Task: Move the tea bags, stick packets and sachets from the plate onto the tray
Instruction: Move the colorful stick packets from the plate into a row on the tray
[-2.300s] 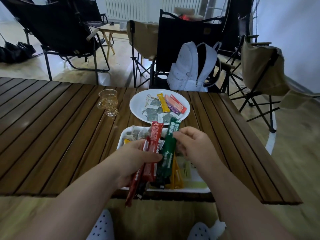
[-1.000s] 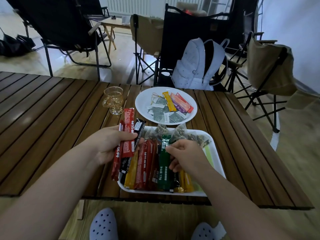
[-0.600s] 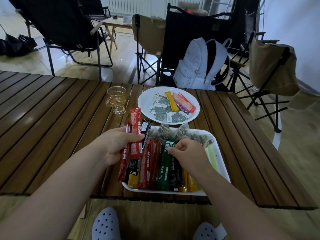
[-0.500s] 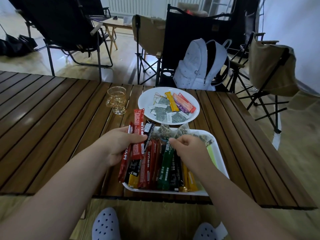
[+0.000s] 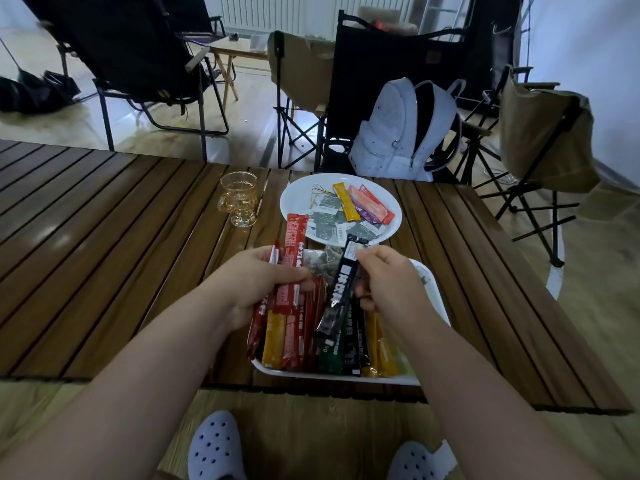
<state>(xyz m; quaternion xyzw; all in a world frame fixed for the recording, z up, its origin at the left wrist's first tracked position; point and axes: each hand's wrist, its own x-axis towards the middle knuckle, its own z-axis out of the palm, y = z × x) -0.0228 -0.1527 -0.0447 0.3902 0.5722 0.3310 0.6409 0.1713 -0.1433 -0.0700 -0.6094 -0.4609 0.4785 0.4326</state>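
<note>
Your right hand hangs over the middle of the tray, its grip pinched together on the upper end of a black stick packet. That packet is lifted clear of the tray's load; its long axis runs nearly along the tray's length, the pinched end pointing to the tray's far rim, the free end slanting down and left toward the near rim.

Your left hand is above the tray's left edge, its grip curled round a bunch of red stick packets. Their tops point past the tray's far rim and their lower ends dip toward its near left corner.

Inside the tray, stick packets in red, yellow, green and black lie side by side, long axes from near rim to far rim. Mesh tea bags bunch at the tray's far end.

Just beyond the tray's far rim the plate holds grey sachets and several coloured sticks angled far-left to near-right. A glass cup stands on the counter beyond the tray's far left corner
</note>
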